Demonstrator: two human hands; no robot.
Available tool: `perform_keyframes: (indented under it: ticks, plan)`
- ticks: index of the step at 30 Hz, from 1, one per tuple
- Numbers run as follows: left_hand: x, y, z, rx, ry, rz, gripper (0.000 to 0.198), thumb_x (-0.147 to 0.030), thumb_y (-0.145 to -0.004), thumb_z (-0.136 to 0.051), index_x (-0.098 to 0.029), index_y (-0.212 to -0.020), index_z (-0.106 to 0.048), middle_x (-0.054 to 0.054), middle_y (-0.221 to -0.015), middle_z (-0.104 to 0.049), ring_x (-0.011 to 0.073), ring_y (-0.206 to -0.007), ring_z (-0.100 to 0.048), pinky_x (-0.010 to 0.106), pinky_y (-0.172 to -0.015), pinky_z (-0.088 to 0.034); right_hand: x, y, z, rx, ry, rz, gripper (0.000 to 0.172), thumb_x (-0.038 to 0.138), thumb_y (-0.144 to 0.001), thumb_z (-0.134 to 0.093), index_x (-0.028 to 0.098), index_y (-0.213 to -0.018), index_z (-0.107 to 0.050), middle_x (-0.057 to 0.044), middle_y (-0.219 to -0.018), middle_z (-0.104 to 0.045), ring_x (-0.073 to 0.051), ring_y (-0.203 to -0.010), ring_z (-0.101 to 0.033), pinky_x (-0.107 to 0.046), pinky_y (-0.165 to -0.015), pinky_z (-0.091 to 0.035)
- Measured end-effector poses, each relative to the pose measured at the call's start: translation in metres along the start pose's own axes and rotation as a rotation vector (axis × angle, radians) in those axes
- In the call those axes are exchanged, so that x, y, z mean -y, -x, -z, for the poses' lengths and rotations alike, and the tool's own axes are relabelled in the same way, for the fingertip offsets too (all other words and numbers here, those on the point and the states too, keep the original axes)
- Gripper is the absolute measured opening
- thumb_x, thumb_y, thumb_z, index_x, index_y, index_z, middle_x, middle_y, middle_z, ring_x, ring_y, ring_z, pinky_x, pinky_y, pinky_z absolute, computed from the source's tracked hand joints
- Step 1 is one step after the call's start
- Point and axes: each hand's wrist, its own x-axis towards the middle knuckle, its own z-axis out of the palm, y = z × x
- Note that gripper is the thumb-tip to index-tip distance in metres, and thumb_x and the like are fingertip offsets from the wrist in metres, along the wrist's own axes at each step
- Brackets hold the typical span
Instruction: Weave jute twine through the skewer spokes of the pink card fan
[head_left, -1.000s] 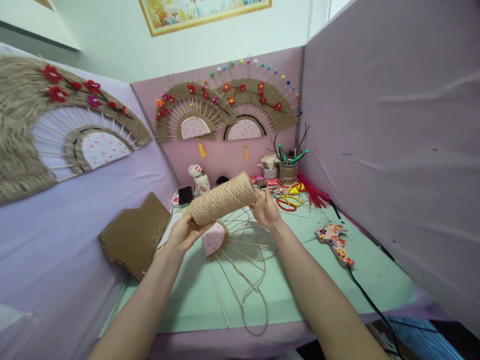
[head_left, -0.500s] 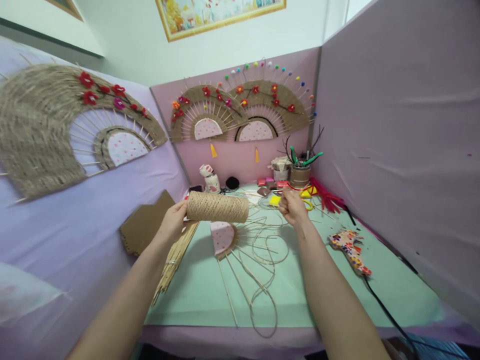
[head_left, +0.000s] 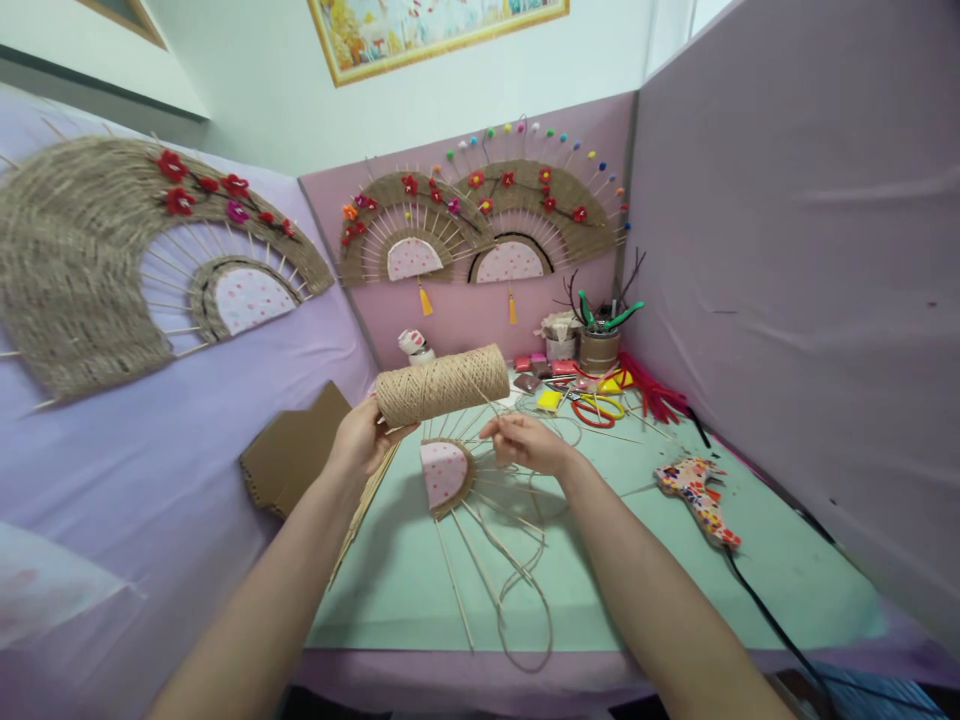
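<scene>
My left hand [head_left: 367, 437] grips one end of a large spool of twine [head_left: 442, 385], held above the table and tilted up to the right. Close below the spool's right end, my right hand [head_left: 523, 441] pinches the loose twine that runs off it. Under both hands lies a small fan frame [head_left: 448, 474], a pink dotted half-circle edged in brown with thin sticks spreading from it. Loops of loose twine [head_left: 551, 630] lie across the sticks and droop at the table's front edge.
A flower-patterned glue gun [head_left: 701, 500] with a black cord lies at the right. Scissors [head_left: 598, 408], red stems [head_left: 656, 388] and a can of tools [head_left: 600, 350] are at the back. Cardboard [head_left: 296, 450] leans left beside bundled sticks [head_left: 365, 508]. Finished fans [head_left: 540, 200] hang on the partitions.
My right hand has come left and slightly down, from near the scissors to just below the spool. The spool has risen and tilted, its right end higher.
</scene>
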Motion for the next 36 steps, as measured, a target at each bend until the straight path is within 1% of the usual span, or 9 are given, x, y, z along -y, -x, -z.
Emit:
perform_keyframes:
  ticks: [4, 9, 13, 17, 24, 27, 31, 33, 36]
  plan:
    - [0.0, 0.0, 0.01, 0.034, -0.159, 0.018, 0.014, -0.014, -0.071, -0.056, -0.015, -0.082, -0.065, 0.008, -0.089, -0.067, 0.0197, -0.079, -0.065, 0.038, -0.071, -0.057, 0.02, 0.005, 0.029, -0.268, -0.304, 0.284, 0.024, 0.035, -0.085, -0.056, 0.019, -0.068, -0.052, 0.011, -0.041, -0.022, -0.005, -0.035, -0.019, -0.015, -0.035, -0.018]
    - [0.006, 0.001, 0.017, 0.078, -0.073, 0.176, 0.021, -0.016, -0.07, -0.059, -0.015, -0.089, -0.066, 0.012, -0.09, -0.068, 0.0233, -0.083, -0.065, 0.038, -0.071, -0.057, 0.032, 0.011, 0.065, -0.634, -0.602, 0.427, 0.037, 0.032, -0.096, -0.033, 0.019, -0.062, -0.043, 0.01, -0.04, -0.023, -0.005, -0.031, -0.018, -0.015, -0.03, -0.02]
    - [0.003, -0.007, 0.018, -0.001, -0.046, -0.039, 0.019, -0.015, -0.071, -0.056, -0.016, -0.088, -0.064, 0.008, -0.093, -0.068, 0.0222, -0.089, -0.064, 0.038, -0.076, -0.056, 0.036, 0.018, 0.076, -0.748, -0.666, 0.55, 0.037, 0.032, -0.096, -0.03, 0.018, -0.066, -0.046, 0.009, -0.044, -0.035, -0.003, -0.032, -0.029, -0.013, -0.032, -0.027]
    - [-0.007, -0.019, 0.039, -0.095, -0.244, -0.155, 0.011, -0.019, -0.074, -0.054, -0.017, -0.08, -0.063, 0.005, -0.089, -0.068, 0.0203, -0.088, -0.064, 0.035, -0.073, -0.056, 0.044, 0.025, 0.086, -1.014, -0.637, 0.723, 0.034, 0.032, -0.095, -0.031, 0.017, -0.071, -0.05, 0.004, -0.062, -0.054, -0.004, -0.049, -0.053, -0.013, -0.042, -0.041]
    - [-0.014, -0.019, 0.075, 0.04, -0.142, 0.26, 0.023, -0.017, -0.078, -0.052, -0.015, -0.097, -0.063, 0.011, -0.088, -0.068, 0.0239, -0.083, -0.066, 0.041, -0.073, -0.056, 0.048, 0.029, 0.1, -1.598, -0.192, 0.888, 0.016, 0.024, -0.084, -0.041, 0.021, -0.073, -0.053, 0.0, -0.093, -0.061, -0.01, -0.089, -0.06, -0.021, -0.067, -0.049]
    - [-0.013, -0.014, 0.064, -0.018, 0.085, 0.236, 0.03, -0.012, -0.082, -0.041, -0.016, -0.104, -0.061, 0.013, -0.097, -0.067, 0.0225, -0.091, -0.065, 0.039, -0.076, -0.055, 0.044, 0.025, 0.101, -1.604, 0.151, 0.651, 0.023, 0.031, -0.083, -0.039, 0.02, -0.07, -0.055, -0.004, -0.082, -0.063, -0.015, -0.08, -0.06, -0.026, -0.063, -0.048]
    - [-0.013, -0.01, 0.04, -0.08, 0.223, 0.152, 0.036, -0.008, -0.082, -0.039, -0.019, -0.111, -0.057, 0.012, -0.105, -0.065, 0.0214, -0.091, -0.064, 0.04, -0.075, -0.055, 0.029, 0.016, 0.083, -1.249, 0.716, 0.089, 0.037, 0.044, -0.08, -0.047, 0.019, -0.054, -0.054, -0.009, -0.06, -0.058, -0.024, -0.074, -0.059, -0.036, -0.069, -0.044]
    - [-0.011, -0.009, 0.031, -0.107, 0.228, 0.22, 0.036, -0.008, -0.082, -0.037, -0.02, -0.11, -0.057, 0.012, -0.106, -0.064, 0.0219, -0.09, -0.064, 0.042, -0.075, -0.054, 0.019, 0.012, 0.067, -1.238, 1.079, 0.066, 0.036, 0.049, -0.073, -0.059, 0.019, -0.053, -0.056, -0.012, -0.065, -0.059, -0.029, -0.086, -0.058, -0.043, -0.079, -0.04]
    - [-0.004, -0.008, 0.021, -0.113, 0.211, 0.354, 0.034, -0.01, -0.082, -0.036, -0.022, -0.105, -0.057, 0.009, -0.103, -0.065, 0.022, -0.088, -0.065, 0.044, -0.073, -0.052, 0.008, 0.006, 0.042, -1.31, 1.33, 0.267, 0.028, 0.044, -0.069, -0.066, 0.017, -0.076, -0.063, -0.019, -0.099, -0.06, -0.034, -0.106, -0.048, -0.05, -0.09, -0.032]
